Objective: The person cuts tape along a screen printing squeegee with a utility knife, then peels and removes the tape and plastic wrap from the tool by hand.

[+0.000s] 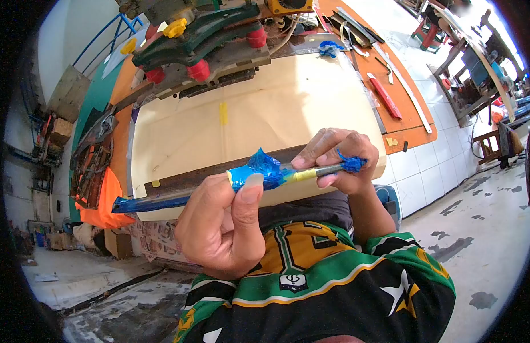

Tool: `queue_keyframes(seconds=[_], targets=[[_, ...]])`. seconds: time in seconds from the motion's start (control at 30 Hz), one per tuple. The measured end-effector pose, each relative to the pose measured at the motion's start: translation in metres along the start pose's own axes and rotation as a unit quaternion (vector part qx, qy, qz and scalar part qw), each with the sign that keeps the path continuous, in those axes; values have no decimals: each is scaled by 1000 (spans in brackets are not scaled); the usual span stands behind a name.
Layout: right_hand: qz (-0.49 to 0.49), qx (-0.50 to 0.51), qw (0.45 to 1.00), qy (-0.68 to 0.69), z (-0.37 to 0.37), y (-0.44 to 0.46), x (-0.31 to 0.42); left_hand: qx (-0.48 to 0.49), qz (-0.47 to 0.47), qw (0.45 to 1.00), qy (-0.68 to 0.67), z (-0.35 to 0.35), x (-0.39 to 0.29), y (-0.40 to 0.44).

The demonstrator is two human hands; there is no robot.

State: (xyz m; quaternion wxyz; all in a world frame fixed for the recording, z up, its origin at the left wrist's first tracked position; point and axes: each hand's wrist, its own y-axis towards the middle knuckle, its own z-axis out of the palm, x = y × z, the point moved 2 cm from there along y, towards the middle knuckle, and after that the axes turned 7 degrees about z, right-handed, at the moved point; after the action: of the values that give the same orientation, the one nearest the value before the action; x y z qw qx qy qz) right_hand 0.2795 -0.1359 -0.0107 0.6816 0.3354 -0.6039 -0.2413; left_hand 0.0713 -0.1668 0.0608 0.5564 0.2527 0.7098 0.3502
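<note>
A long thin rod [328,170] lies across both my hands in front of my chest. Shiny blue film [256,172] is wrapped around its middle, with a crumpled flap standing up, and yellow tape [300,175] shows beside it. My left hand [222,226] pinches the blue film between thumb and fingers. Farther left, the rod's long end [156,204] is covered in blue and reaches past the board's edge. My right hand [348,157] grips the bare section near the right end, where a crumpled blue tuft [352,164] sticks out between the fingers.
Beyond my hands lies a cream board [265,108] on an orange table [411,97]. A dark green machine frame [202,37] with red knobs overhangs it. A red cutter [384,95], a metal ruler [411,94] and a blue scrap [331,49] lie to the right. Orange cloth [108,203] hangs at left.
</note>
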Motion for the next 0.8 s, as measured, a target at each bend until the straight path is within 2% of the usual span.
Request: queue_keyframes(seconds=[0.13, 0.2, 0.23, 0.3, 0.33, 0.37, 0.43, 0.5, 0.57, 0.6, 0.63, 0.7, 0.73, 0.8], targets=[[-26, 35, 999, 17, 1, -3, 3, 72, -29, 996, 44, -10, -14, 13], [-23, 44, 998, 43, 3, -5, 4, 177, 33, 979, 95, -13, -16, 18], [-22, 42, 998, 43, 2, -4, 8, 179, 32, 979, 94, -14, -14, 20], [-3, 121, 991, 57, 0, -2, 15, 245, 207, 941, 106, -10, -12, 21], [8, 124, 991, 54, 2, -5, 15, 258, 204, 940, 93, -8, -10, 19], [11, 122, 991, 54, 1, -5, 16, 260, 202, 940, 92, -8, -9, 15], [31, 134, 989, 45, 0, -2, 19, 197, 204, 952, 116, -12, -9, 8], [33, 145, 988, 36, 0, 1, 21, 195, 205, 953, 111, -14, -9, 7], [73, 140, 972, 173, 1, 6, 19, 190, 205, 954, 110, -17, -8, 8], [95, 168, 961, 200, -3, 10, 19, 197, 203, 954, 100, -18, -8, 8], [97, 168, 960, 201, -6, 15, 27, 205, 201, 954, 90, -18, -8, 8], [266, 216, 931, 127, -10, 25, 38, 191, 210, 954, 93, -16, -5, 8], [261, 266, 923, 100, -14, 29, 37, 177, 220, 955, 96, -16, -4, 8], [262, 304, 911, 91, -17, 43, 37, 173, 218, 955, 102, -16, -5, 10]])
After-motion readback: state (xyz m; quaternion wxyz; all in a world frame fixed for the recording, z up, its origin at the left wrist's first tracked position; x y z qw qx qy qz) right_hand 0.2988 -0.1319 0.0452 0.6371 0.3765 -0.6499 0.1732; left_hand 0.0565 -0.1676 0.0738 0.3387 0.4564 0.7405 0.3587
